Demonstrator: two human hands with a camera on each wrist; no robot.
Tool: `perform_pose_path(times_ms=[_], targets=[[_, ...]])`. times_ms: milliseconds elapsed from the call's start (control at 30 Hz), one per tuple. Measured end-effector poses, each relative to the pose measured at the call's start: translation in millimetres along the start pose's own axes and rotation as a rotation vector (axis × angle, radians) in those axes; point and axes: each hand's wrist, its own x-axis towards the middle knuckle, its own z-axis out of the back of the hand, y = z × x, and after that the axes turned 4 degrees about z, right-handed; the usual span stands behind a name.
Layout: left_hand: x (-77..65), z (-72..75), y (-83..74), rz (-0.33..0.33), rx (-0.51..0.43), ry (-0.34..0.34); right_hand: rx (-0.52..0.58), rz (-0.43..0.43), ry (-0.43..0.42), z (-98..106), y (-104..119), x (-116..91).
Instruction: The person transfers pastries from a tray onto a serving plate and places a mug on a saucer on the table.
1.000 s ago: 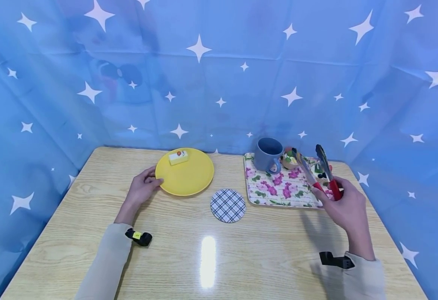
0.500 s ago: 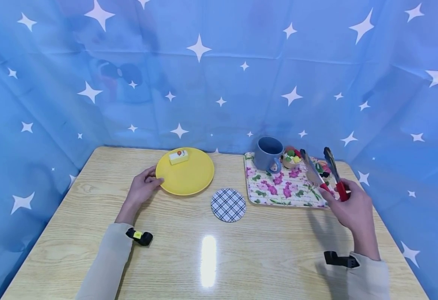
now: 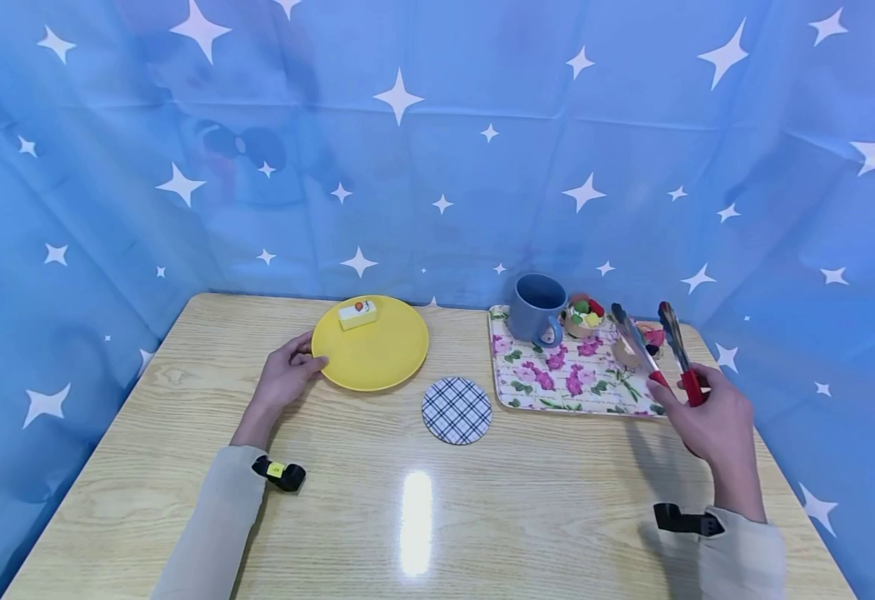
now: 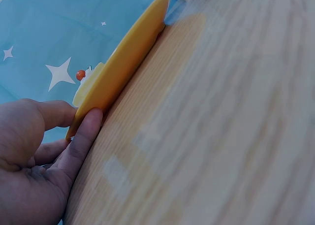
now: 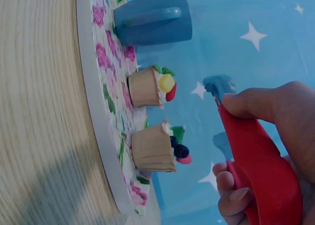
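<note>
My left hand [image 3: 287, 375] pinches the near left rim of a yellow plate [image 3: 377, 358], thumb and fingers on either side of the edge. On the plate's far part sits a small toy cake slice [image 3: 357, 314] with a red topping. My right hand [image 3: 717, 417] grips red-handled tongs [image 5: 256, 171], whose tips are spread with nothing between them. The tongs hang above the right end of a floral tray [image 3: 550, 392]. Below them stands one toy cupcake [image 5: 152, 148] with dark berries; another cupcake [image 5: 147, 87] with yellow and red pieces stands beside the mug.
A blue mug [image 3: 533, 312] stands at the tray's back left. A round checked coaster [image 3: 456, 410] lies on the wooden table [image 3: 347, 500] between plate and tray. Behind the table hangs a blue curtain [image 3: 437, 167] with white stars.
My right hand has moved right and slightly nearer with the tongs, over the right-hand cupcake. The left hand and the plate have stayed in place.
</note>
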Motion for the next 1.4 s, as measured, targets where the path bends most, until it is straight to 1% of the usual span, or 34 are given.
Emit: perform_pose_path(times_ms=[200,767,867,1000,1400], targets=[[-1.3,-0.1,-0.6,-0.006,-0.008,0.003,-0.018,-0.019,-0.005,-2.5,-6.6,1.0],[-0.2,-0.5,0.1,-0.006,-0.016,-0.001,-0.025,-0.067,0.033,-3.5,-21.6,4.8],[0.4,-0.3,0.6,-0.016,-0.006,0.003,-0.027,-0.066,0.033,-3.7,-24.2,4.8],[0.3,-0.1,0.0,-0.009,-0.004,0.003,-0.033,-0.056,0.035,-5.1,-27.3,4.8],[1.1,0.4,0.5,-0.006,-0.020,0.006,-0.050,-0.076,0.057,-11.5,-34.5,8.3]])
